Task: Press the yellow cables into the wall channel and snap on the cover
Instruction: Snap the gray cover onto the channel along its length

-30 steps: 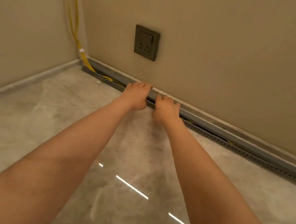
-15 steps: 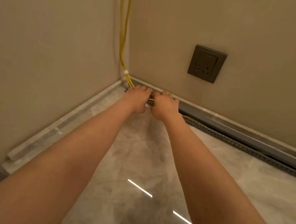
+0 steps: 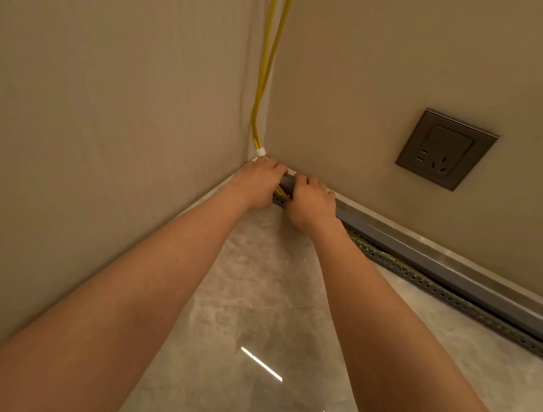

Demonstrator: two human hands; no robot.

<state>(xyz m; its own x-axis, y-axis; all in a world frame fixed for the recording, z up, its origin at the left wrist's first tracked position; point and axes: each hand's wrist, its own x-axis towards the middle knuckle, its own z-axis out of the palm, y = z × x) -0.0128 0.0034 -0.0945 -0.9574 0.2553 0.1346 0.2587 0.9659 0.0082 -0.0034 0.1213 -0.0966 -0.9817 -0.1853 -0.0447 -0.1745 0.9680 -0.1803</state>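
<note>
Below my arms the polished grey stone floor (image 3: 250,306) fills the lower middle of the frame. On it, along the wall toward the right edge, lies the perforated grey channel (image 3: 442,290).

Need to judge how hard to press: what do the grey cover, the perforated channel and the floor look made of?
Grey cover: looks like matte moulded plastic, smooth and uniform, no glare.
Perforated channel: grey with a row of regular holes; plastic or thin metal, cannot tell.
Floor: polished stone or marble-look tile, veined and mirroring light strips.
Yellow cables: round, smooth yellow jacket, probably plastic.
</note>
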